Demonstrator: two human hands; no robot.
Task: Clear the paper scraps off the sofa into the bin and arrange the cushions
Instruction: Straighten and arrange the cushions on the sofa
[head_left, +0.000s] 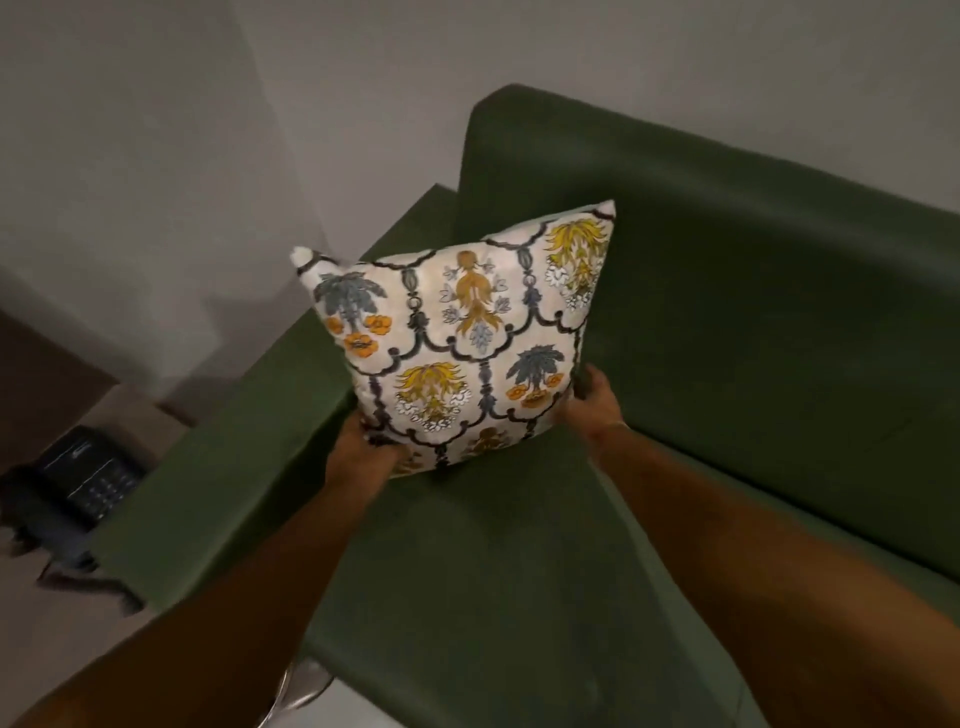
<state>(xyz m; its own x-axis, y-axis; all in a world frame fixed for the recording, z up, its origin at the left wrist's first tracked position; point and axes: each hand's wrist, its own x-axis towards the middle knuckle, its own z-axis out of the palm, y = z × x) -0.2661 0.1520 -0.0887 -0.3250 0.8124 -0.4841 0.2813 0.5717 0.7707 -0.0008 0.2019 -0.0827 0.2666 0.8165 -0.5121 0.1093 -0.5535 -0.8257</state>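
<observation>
A white cushion (462, 338) with yellow, orange and blue flower prints stands upright in the left corner of a dark green sofa (753, 338), leaning toward the backrest and armrest. My left hand (363, 449) grips its lower left corner. At the lower right edge, my right hand (595, 395) holds the cushion. No paper scraps or bin show in this view.
The sofa's left armrest (234, 457) runs beside the cushion. A black desk phone (83, 478) sits on a low surface left of the armrest. A grey wall (156, 130) rises behind. The green seat (493, 571) stretches to the right.
</observation>
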